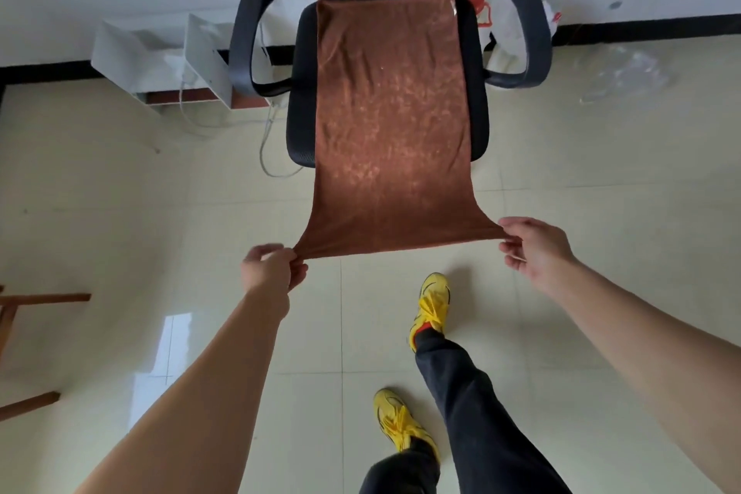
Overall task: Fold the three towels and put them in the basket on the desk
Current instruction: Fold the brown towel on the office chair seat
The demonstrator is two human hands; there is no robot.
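Two white paper bags (140,56) stand on the floor by the wall, left of the chair. Their mouths face away, so what they hold cannot be seen. A white plastic bag (499,24) with red print sits behind the chair's right armrest. The armrest cuts across it, its contents are hidden, and the print is too broken up to read.

The brown towel (391,124) lies spread lengthwise over the seat of a black office chair (298,92). Its far edge is at the base of the mesh backrest, and its near end is drawn off the seat's front edge and held taut in the air above the tiled floor (561,293). The left hand (272,267) pinches the near left corner between curled fingers and thumb. The right hand (533,249) pinches the near right corner at its fingertips. A small shiny patch at the towel's far right corner may be a tag, but it is too small to make out.

The top of the chair's backrest is cut off by the frame. A white cable (266,156) runs down the wall to the floor and passes behind the seat. Crumpled clear plastic (625,76) lies on the tiles at right. Brown wooden furniture (24,301) juts in at the left edge, mostly out of frame. Below are the person's yellow shoes (431,301) and black trousers.
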